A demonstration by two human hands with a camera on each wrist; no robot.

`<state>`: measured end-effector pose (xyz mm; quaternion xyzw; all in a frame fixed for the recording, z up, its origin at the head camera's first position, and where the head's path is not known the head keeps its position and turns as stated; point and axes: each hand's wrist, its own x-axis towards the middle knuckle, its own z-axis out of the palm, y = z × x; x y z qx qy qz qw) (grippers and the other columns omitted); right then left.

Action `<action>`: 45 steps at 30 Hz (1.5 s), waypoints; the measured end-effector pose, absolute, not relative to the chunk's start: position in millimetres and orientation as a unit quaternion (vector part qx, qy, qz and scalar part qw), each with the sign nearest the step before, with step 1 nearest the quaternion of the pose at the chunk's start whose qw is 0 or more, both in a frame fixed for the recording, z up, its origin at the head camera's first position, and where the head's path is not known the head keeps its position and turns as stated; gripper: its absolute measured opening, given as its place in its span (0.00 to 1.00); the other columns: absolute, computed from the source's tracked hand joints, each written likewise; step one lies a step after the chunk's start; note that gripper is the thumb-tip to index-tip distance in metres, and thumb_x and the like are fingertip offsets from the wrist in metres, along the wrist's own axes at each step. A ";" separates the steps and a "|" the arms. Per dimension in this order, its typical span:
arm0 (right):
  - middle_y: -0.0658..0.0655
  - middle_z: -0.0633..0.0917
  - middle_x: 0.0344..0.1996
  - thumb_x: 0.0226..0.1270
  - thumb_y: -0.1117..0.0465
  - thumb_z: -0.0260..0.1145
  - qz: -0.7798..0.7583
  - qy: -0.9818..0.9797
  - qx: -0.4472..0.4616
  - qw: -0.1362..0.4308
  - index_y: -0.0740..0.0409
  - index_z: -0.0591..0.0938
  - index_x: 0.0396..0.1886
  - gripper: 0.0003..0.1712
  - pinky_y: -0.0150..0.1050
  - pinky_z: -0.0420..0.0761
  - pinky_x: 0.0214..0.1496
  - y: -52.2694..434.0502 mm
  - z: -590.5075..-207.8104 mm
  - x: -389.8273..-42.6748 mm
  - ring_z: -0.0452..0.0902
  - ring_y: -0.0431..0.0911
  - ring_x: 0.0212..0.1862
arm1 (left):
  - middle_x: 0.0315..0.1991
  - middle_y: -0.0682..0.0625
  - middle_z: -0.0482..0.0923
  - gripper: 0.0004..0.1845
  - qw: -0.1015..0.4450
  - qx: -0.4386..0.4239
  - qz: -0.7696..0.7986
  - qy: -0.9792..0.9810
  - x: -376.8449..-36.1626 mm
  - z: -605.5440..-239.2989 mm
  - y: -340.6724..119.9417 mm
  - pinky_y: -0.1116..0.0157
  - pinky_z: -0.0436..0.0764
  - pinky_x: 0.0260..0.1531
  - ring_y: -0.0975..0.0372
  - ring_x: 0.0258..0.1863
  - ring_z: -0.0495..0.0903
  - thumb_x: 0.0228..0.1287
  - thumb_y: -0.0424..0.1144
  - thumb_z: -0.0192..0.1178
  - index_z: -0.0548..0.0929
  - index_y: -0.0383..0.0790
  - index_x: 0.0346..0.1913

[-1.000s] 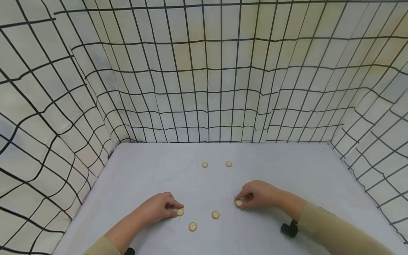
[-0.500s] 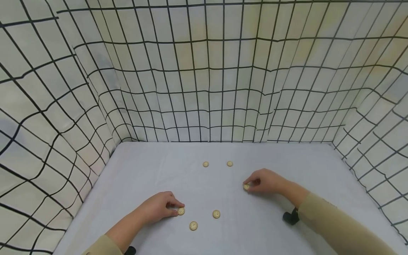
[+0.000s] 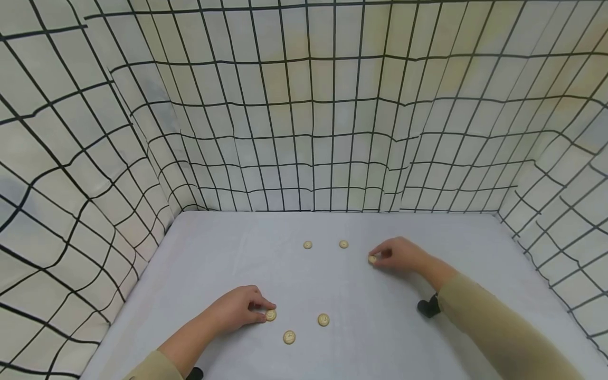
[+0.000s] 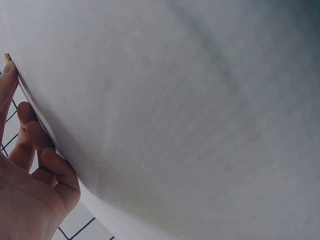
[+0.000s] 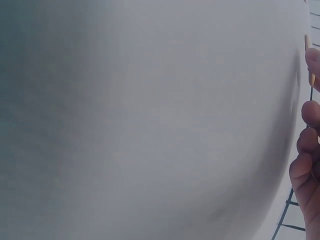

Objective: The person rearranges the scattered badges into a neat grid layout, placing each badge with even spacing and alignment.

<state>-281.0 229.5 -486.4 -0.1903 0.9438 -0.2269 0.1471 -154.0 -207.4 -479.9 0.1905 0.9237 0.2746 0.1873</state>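
Several round beige wooden buttons lie on a pale grey table. My right hand pinches one button between thumb and fingertips, low over the table, just right of two buttons at the back. My left hand rests on the table at the front left, its thumb and forefinger curled on a button. Two more buttons lie near it. The wrist views show mostly blurred table, with the left fingers and the right fingers at the frame edges.
Checked cloth walls with black grid lines close the table in at the back and on both sides. A small black object sits under my right forearm. Beige sleeves cover both forearms.
My right hand has carried its button from the front middle of the table up and to the right, towards the two back buttons. The left hand has stayed on its button.
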 end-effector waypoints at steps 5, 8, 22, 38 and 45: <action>0.46 0.83 0.39 0.60 0.49 0.74 -0.232 0.947 -0.165 0.148 0.42 0.88 0.49 0.17 0.44 0.75 0.46 234.9 -487.5 -290.8 0.74 0.44 0.41 | 0.34 0.65 0.76 0.14 0.188 0.189 0.274 0.924 -154.2 -480.6 -206.7 0.67 0.72 0.35 0.69 0.32 0.71 0.57 0.44 0.72 0.90 0.57 0.47; 0.47 0.84 0.41 0.59 0.49 0.74 -0.237 0.949 -0.148 0.147 0.43 0.88 0.50 0.18 0.45 0.75 0.48 237.7 -487.1 -294.8 0.75 0.45 0.43 | 0.34 0.66 0.76 0.14 0.189 0.188 0.274 0.924 -154.7 -481.9 -206.8 0.67 0.72 0.35 0.69 0.32 0.71 0.57 0.44 0.73 0.90 0.58 0.47; 0.54 0.82 0.45 0.63 0.50 0.72 -0.247 0.949 -0.130 0.143 0.49 0.86 0.54 0.21 0.49 0.73 0.50 247.8 -490.2 -307.7 0.73 0.49 0.46 | 0.34 0.65 0.76 0.14 0.191 0.186 0.278 0.923 -155.4 -484.5 -206.4 0.67 0.72 0.35 0.69 0.33 0.72 0.57 0.44 0.73 0.90 0.59 0.47; 0.54 0.81 0.42 0.64 0.50 0.71 -0.254 0.948 -0.123 0.145 0.48 0.85 0.57 0.21 0.44 0.72 0.43 247.5 -494.7 -314.0 0.71 0.49 0.43 | 0.34 0.65 0.76 0.13 0.186 0.179 0.276 0.926 -153.1 -481.4 -207.0 0.67 0.72 0.35 0.69 0.33 0.71 0.56 0.44 0.73 0.90 0.60 0.46; 0.55 0.81 0.42 0.65 0.51 0.70 -0.256 0.949 -0.123 0.140 0.48 0.85 0.57 0.21 0.45 0.72 0.45 247.0 -496.3 -313.7 0.71 0.49 0.43 | 0.34 0.65 0.76 0.13 0.192 0.173 0.276 0.926 -153.5 -479.7 -206.6 0.67 0.72 0.35 0.68 0.33 0.72 0.56 0.44 0.73 0.90 0.59 0.46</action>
